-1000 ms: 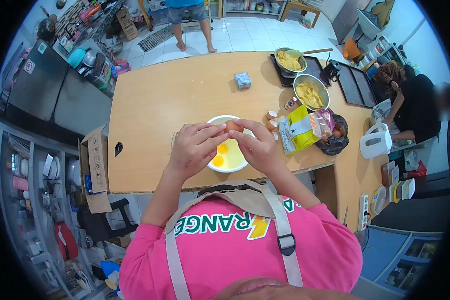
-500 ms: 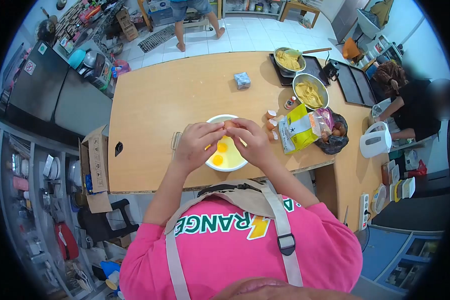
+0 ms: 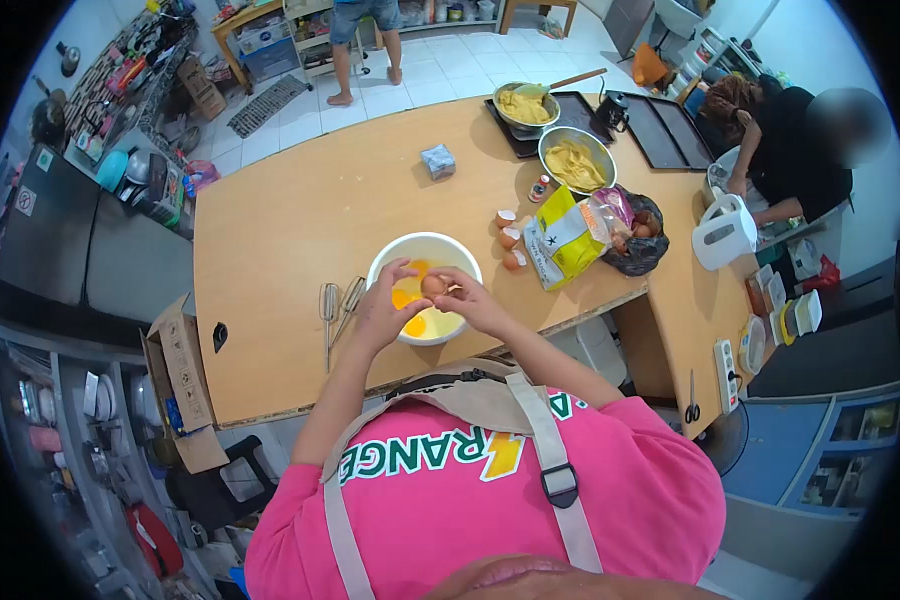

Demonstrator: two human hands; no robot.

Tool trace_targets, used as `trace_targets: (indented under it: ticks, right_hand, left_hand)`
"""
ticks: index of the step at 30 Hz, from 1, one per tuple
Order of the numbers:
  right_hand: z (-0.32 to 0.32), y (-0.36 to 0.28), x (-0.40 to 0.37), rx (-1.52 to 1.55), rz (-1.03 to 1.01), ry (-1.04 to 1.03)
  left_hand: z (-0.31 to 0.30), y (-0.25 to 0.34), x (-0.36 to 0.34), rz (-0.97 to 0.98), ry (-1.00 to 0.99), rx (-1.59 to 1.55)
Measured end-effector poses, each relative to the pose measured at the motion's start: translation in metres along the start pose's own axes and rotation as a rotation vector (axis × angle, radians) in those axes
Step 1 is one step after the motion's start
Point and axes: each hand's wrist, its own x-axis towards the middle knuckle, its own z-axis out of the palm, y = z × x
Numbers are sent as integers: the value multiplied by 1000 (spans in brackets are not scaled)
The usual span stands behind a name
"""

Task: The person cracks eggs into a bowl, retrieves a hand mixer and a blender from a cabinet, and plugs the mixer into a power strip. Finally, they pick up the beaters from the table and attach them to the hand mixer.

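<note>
The person's right hand [image 3: 475, 300] grips a brown eggshell [image 3: 433, 286] by its right side, over the white bowl [image 3: 450, 246]. The left hand [image 3: 378, 308], thumb and fingers parted, curves just left of the shell.

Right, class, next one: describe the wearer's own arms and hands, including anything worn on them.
Both arms wear bright pink sleeves that end around the elbows; below that, the forearms are bare. The left hand and right hand are gloveless, and no watch or bracelet shows. Any rings would be too small to tell.
</note>
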Motion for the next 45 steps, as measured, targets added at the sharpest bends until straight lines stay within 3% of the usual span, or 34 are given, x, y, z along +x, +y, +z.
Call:
trace_targets:
  ticks: [1, 3, 5, 9, 11, 13, 17, 23, 27, 30, 31, 32, 33, 34, 36, 37, 40, 43, 44, 45]
  right_hand:
    - [-3, 8, -2, 275, 123, 52]
    - [-21, 2, -10, 309, 159, 106]
    - [-42, 12, -17, 515, 174, 409]
    - [-87, 57, -38, 546, 182, 628]
    - [-99, 96, -50, 478, 340, 732]
    - [-101, 131, -60, 481, 361, 743]
    - [-95, 133, -56, 425, 486, 759]
    - [-104, 147, -38, 455, 506, 782]
    - [-94, 133, -57, 398, 496, 813]
    - [-103, 134, -82, 158, 450, 624]
    - [-111, 135, -93, 158, 443, 623]
    - [-121, 132, -108, -44, 320, 419]
    - [-131, 128, -120, -243, 195, 218]
    - [-141, 119, -132, -244, 194, 226]
    - [-157, 98, -160, -501, 198, -64]
    - [-159, 82, -172, -499, 207, -54]
    - [-173, 56, -205, -521, 277, -492]
    - [-203, 16, -228, -585, 408, -648]
    - [-216, 15, -231, -550, 345, -779]
    - [-224, 21, -243, -553, 349, -773]
  left_hand:
    - [1, 3, -1, 63, 54, 18]
    - [1, 3, -2, 121, 107, 33]
    - [-3, -2, -4, 135, 154, 40]
    - [-11, -20, -12, 126, 249, 60]
    - [-15, -25, -20, 91, 338, 143]
    - [-17, -29, -30, 56, 364, 152]
    - [-23, -34, -55, 24, 441, 255]
    - [-19, -35, -87, -129, 489, 261]
    - [-2, -28, -99, -105, 535, 262]
    - [21, -38, -119, -85, 635, 201]
    - [29, -34, -128, -192, 578, 232]
    - [37, -31, -140, -297, 517, 264]
    - [48, -38, -152, -422, 442, 102]
    - [63, -52, -164, -544, 360, -63]
    - [99, -76, -187, -481, 107, -436]
    - [116, -71, -188, -444, -20, -620]
    - [153, -33, -178, -483, -300, -826]
    - [164, 10, -172, -540, -506, -866]
    - [163, 22, -172, -559, -559, -861]
    - [162, 34, -171, -575, -604, -851]
